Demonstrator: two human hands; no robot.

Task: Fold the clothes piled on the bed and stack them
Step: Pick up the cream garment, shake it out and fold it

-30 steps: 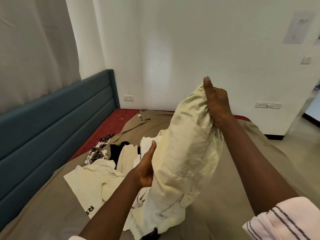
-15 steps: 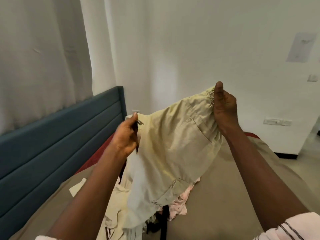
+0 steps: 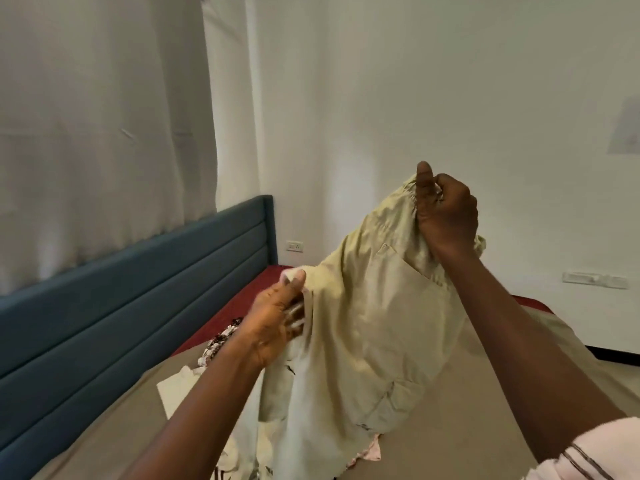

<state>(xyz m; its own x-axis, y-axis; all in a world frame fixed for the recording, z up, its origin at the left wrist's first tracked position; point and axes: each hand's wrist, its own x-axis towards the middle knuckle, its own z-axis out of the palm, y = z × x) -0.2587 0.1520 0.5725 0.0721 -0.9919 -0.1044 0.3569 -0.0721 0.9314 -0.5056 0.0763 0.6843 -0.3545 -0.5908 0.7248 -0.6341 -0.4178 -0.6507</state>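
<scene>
I see the R hand (image 3: 446, 216) raised on the right side of the view, thumb straight up, fingers curled tight round the gathered waistband of the khaki garment (image 3: 374, 323). The grip is firm, and the cloth hangs from that fist. The L hand (image 3: 277, 317) is lower and to the left. It holds the garment's left edge w/ thumb on top and a bit of pale cloth showing at the thumb tip. Its fingers are motion-blurred, so I can't read exactly how they lie.

The garment is off the bed (image 3: 467, 427) at the top and spread between the 2 hands. It slopes down from R to L, w/ a pocket flap just below the R wrist. Its lower part drapes onto the pile of clothes (image 3: 242, 455) at the bottom of the view.

Near the pile's left side lies a cream piece (image 3: 176, 389), and a patterned item (image 3: 221, 341) sits just beyond it by the red sheet (image 3: 242, 299). A pink scrap (image 3: 370, 452) peeks out under the garment's hem.

The blue headboard (image 3: 121, 306) runs along the left, w/ the curtain (image 3: 104, 133) above it.
</scene>
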